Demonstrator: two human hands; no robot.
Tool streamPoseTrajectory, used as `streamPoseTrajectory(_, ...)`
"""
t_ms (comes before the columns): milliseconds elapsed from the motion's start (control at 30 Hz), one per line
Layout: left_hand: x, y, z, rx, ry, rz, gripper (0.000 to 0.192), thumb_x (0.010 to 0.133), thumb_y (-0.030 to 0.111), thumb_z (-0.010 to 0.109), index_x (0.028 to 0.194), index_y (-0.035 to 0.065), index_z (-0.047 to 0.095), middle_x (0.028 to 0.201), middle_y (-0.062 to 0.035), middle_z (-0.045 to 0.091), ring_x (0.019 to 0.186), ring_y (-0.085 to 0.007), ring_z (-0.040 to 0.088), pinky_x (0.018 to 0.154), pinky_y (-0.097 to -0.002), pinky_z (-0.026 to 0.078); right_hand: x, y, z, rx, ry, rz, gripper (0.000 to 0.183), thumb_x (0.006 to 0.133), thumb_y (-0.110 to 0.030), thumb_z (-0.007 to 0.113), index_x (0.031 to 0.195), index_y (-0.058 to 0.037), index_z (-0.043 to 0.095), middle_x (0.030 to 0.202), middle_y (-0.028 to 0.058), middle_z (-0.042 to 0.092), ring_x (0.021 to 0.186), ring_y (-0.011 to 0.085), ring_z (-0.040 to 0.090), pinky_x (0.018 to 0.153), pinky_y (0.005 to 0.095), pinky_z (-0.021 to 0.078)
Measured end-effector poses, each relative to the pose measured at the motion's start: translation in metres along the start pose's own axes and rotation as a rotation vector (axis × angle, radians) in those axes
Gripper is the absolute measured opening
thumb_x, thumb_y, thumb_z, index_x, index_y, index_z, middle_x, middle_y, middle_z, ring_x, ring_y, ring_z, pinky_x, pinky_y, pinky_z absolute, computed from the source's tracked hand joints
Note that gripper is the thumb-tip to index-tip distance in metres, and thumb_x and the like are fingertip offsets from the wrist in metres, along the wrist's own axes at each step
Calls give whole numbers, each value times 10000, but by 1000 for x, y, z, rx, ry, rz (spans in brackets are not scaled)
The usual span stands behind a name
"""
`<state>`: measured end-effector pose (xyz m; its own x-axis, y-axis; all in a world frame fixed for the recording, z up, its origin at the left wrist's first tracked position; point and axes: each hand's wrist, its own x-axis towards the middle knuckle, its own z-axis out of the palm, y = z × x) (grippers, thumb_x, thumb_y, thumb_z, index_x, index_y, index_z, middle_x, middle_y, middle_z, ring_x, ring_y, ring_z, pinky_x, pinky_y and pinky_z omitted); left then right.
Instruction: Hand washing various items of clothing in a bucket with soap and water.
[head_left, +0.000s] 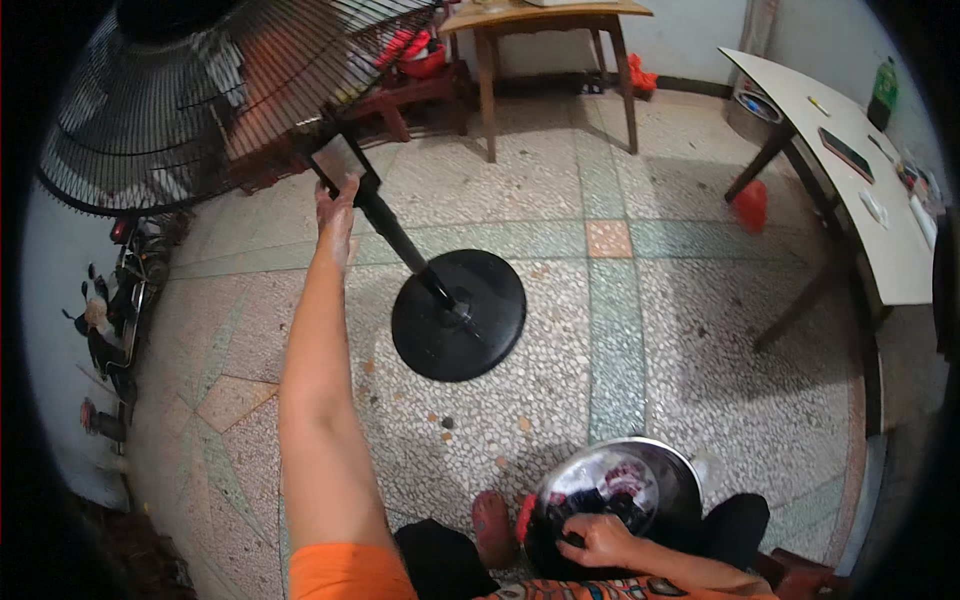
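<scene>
My left hand reaches far forward to the control box of a black pedestal fan, its fingers apart and touching the lower edge of the panel. The fan's wire cage fills the upper left, and its pole runs down to a round black base on the floor. Close to my body stands a round metal basin with wet dark cloth and whitish, sudsy water in it. My right hand, fingers curled, is over the near side of the basin; whether cloth is in it is hidden.
A wooden table stands at the back. The pale-topped table on the right bears a phone and a green bottle. A bin stands behind it. Along the left wall is a motorbike. My foot is beside the basin.
</scene>
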<state>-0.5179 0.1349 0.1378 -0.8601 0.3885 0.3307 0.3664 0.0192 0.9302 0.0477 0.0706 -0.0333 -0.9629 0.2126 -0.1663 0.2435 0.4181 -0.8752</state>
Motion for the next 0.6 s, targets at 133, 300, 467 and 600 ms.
streamPoseTrajectory(133,-121,10,41,30,-208,-18,670,755,50,584,1320,-15,230,1128,-154,497,994,-212,519,829,-294,439,-3,-2,-5,-36,70,20,272,744,-314,605,772,-49,548,727,168,586,668,349,579,585,424,467)
streamPoseTrajectory(300,-354,54,51,131,-1373,-106,315,788,-27,503,1101,2,528,985,-102,618,949,-172,593,794,-272,470,-13,7,-12,110,180,144,276,755,-332,614,827,-69,574,694,174,588,687,355,589,598,418,458)
streamPoseTrajectory(467,-481,57,45,310,-1566,-590,316,766,1,576,1080,24,547,939,-61,607,880,-110,551,731,-255,456,-40,23,-21,535,330,36,258,735,-256,687,805,-31,582,684,88,580,657,155,550,614,304,436)
streamPoseTrajectory(600,-541,48,48,227,-1482,-705,333,752,105,647,1064,24,563,917,-39,614,806,-108,551,729,-268,444,-83,-2,-40,667,234,-16,211,769,-209,694,796,-46,563,690,-27,507,674,44,448,577,221,364)
